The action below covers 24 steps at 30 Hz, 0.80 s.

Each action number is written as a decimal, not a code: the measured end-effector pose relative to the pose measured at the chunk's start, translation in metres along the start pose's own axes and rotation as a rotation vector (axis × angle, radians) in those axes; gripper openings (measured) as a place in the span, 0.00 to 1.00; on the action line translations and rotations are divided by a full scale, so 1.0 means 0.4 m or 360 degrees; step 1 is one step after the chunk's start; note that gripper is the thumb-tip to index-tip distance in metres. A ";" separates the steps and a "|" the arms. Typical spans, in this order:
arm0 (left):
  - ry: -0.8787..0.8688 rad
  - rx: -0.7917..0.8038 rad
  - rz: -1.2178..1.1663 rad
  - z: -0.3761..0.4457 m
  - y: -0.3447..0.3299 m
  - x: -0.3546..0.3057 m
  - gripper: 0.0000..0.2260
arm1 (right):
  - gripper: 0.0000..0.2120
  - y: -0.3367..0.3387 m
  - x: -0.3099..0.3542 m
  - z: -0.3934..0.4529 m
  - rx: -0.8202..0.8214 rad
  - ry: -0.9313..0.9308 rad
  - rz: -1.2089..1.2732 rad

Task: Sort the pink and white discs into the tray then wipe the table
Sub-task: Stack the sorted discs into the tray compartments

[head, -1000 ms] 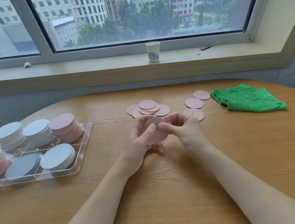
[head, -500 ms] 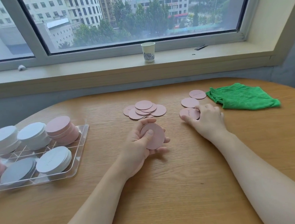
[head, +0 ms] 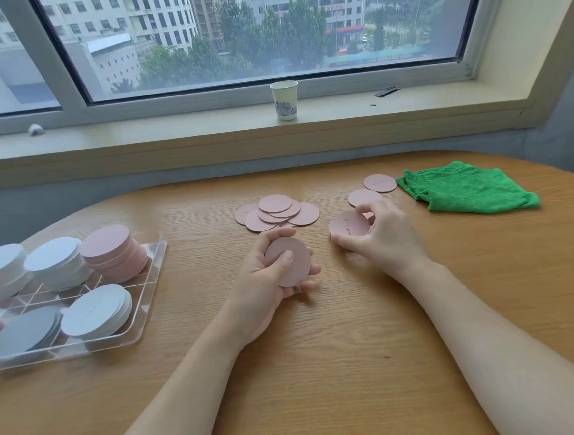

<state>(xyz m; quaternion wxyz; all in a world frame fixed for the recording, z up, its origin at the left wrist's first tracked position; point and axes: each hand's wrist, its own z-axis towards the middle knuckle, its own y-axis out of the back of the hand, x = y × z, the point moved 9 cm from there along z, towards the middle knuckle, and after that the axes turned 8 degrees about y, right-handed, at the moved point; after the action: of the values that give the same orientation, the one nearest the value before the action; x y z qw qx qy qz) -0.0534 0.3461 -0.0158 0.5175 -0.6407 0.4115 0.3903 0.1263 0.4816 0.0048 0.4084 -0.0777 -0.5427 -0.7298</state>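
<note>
My left hand [head: 266,277] holds a small stack of pink discs [head: 294,263] above the middle of the table, thumb across the top. My right hand [head: 381,235] pinches a single pink disc [head: 348,225] by its edge, tilted up off the wood. A loose pile of pink discs [head: 276,211] lies just beyond my left hand. Two more pink discs [head: 363,197] [head: 380,182] lie flat past my right hand. The clear divided tray [head: 153,279] at the left holds stacks of white discs [head: 95,309] and pink discs [head: 111,251].
A crumpled green cloth [head: 465,188] lies at the far right of the wooden table [head: 325,368]. A paper cup [head: 285,100] stands on the window sill behind the table. The table's curved far edge runs close behind the discs.
My right hand left the stack in my left hand, reached right to a flat pink disc and has tipped it up by its edge. The left hand stayed put with its stack.
</note>
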 end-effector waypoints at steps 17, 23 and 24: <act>-0.0069 -0.0105 -0.0069 0.005 0.017 -0.007 0.10 | 0.10 -0.049 0.163 -0.067 0.0117 0.0326 0.0815; -0.0077 -0.0025 0.0027 0.006 0.007 0.000 0.20 | 0.13 -0.030 0.126 -0.060 -0.0076 0.0005 0.1211; -0.0083 -0.0004 0.0071 0.005 0.003 0.001 0.23 | 0.13 -0.028 0.131 -0.061 -0.0120 -0.0025 0.1268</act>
<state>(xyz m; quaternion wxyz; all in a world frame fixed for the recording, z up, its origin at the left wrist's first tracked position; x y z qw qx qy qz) -0.0544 0.3481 -0.0168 0.5186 -0.6215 0.4115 0.4188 0.0923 0.4347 0.0162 0.6522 -0.3027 -0.4459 -0.5331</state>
